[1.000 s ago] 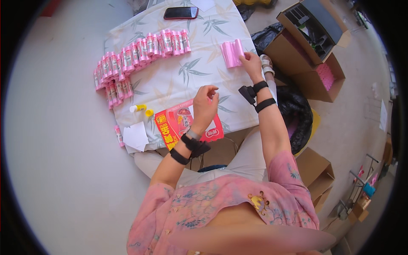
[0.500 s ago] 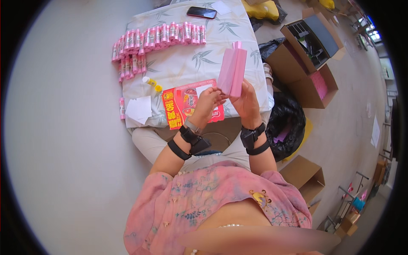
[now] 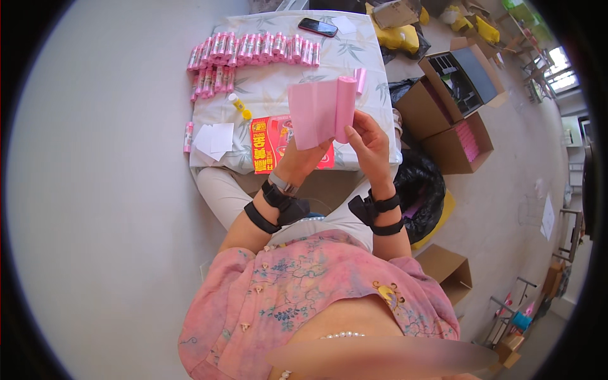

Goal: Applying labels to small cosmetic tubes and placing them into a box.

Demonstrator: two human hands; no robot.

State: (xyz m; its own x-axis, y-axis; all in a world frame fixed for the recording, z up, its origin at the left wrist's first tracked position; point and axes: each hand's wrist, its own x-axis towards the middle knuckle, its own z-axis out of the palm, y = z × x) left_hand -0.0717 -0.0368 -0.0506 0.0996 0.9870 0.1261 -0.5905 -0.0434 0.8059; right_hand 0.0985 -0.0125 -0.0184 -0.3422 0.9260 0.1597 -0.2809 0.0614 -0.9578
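Note:
Above the near part of the table I hold a roll of pink plastic film (image 3: 344, 104), with a loose flap spread out to its left. My right hand (image 3: 370, 142) is closed round the roll's lower end, thumb on the front. My left hand (image 3: 303, 159) is at the flap's bottom edge, gripping it; most of its fingers are hidden behind the film. Below the hands lies a red and yellow printed sheet (image 3: 269, 142), partly covered. Left of it are white paper slips (image 3: 218, 138) and a yellow glue stick (image 3: 240, 106) with a white end.
Many labelled pink rolls (image 3: 253, 47) are stacked at the table's far left; a single one (image 3: 189, 137) stands at the left edge. Another pink roll (image 3: 360, 81) lies far right. A phone (image 3: 318, 27) rests at the back. Cardboard boxes (image 3: 468, 136) and a black bag (image 3: 423, 190) stand right.
The flap has been opened out wider to the left of the roll, and my left hand has gone partly behind it. The view has shifted slightly.

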